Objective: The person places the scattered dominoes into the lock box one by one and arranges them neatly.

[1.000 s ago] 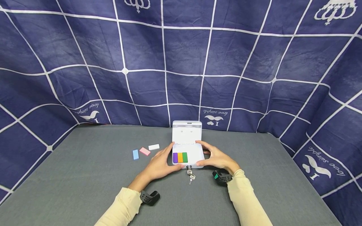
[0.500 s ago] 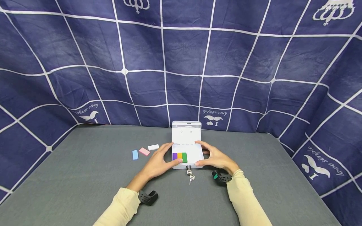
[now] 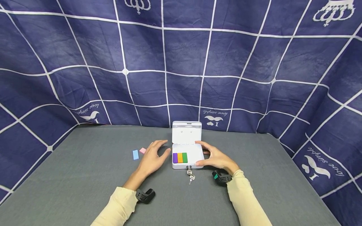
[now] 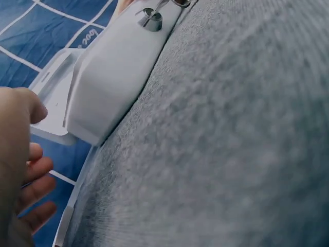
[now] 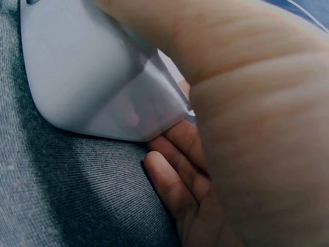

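A small white lockbox (image 3: 195,154) stands with its lid (image 3: 186,132) raised in the head view. Purple (image 3: 175,158), orange (image 3: 180,158) and green (image 3: 185,157) blocks lie side by side in its left part. My right hand (image 3: 216,157) grips the box's right side, thumb at the front corner and index finger towards the hinge; the right wrist view shows other fingers low against the wall. My left hand (image 3: 152,160) hovers left of the box, apart from it, thumb and fingers spread and holding nothing. A key (image 3: 189,172) sits in the front lock, a second key (image 3: 192,179) dangling from it.
Left of my left hand lie a blue block (image 3: 135,154) and a pink block (image 3: 142,150), the pink one partly covered by the fingers. A white strip-like piece (image 4: 64,226) shows below the fingers in the left wrist view. A blue checked curtain (image 3: 181,62) hangs behind the grey table (image 3: 85,175).
My left hand has let go of the box's left side and moved left, covering the white block and part of the pink one. The right hand stays on the box.
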Motion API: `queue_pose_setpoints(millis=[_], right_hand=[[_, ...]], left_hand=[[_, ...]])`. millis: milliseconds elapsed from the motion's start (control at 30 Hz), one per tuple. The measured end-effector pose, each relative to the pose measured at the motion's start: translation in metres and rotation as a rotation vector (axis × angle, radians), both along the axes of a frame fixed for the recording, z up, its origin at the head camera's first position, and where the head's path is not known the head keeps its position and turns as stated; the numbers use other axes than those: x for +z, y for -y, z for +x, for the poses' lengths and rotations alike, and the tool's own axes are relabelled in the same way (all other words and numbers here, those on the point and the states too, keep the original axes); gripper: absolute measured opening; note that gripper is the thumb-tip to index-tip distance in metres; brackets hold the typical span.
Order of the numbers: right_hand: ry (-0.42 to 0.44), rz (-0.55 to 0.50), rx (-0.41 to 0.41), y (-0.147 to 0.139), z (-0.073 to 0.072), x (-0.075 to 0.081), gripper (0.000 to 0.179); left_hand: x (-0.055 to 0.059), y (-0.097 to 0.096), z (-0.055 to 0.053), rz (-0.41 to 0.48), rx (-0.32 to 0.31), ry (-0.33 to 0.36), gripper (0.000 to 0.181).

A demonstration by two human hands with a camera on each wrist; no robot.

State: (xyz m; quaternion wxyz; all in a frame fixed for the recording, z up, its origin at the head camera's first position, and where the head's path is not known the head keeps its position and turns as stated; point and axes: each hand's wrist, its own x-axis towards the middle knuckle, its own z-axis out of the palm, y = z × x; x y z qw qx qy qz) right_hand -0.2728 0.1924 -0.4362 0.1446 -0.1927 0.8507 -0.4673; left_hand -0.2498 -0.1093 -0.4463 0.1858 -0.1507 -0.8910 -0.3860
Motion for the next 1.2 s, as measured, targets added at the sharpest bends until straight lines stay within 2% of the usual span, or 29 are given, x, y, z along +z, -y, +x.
queue_pose_setpoints(millis=[100,333,500,600,767,967,1200], right_hand=[[-0.001,0.004,-0.003,-0.001,0.000,0.000,0.090],[-0.015,-0.009,0.019,0.000,-0.001,-0.002,0.091],[-0.019,-0.017,0.031,0.000,-0.002,-0.003,0.090],[-0.017,-0.019,0.031,0.000,-0.002,-0.003,0.090],[-0.022,-0.002,0.022,0.000,-0.002,-0.002,0.090],[-0.019,0.013,0.013,-0.001,-0.001,-0.002,0.091],[-0.009,0.008,0.004,0.000,0.000,0.000,0.091]], left_hand=[[-0.001,0.004,-0.002,-0.030,0.021,-0.038,0.042],[-0.005,0.015,-0.008,-0.015,0.150,-0.089,0.037],[-0.007,0.019,-0.009,-0.035,0.191,-0.124,0.035],[-0.008,0.021,-0.009,-0.082,0.223,-0.164,0.034],[-0.009,0.023,-0.008,-0.217,0.278,-0.235,0.031],[-0.008,0.023,-0.007,-0.307,0.294,-0.233,0.033],[-0.009,0.023,-0.005,-0.323,0.276,-0.209,0.022]])
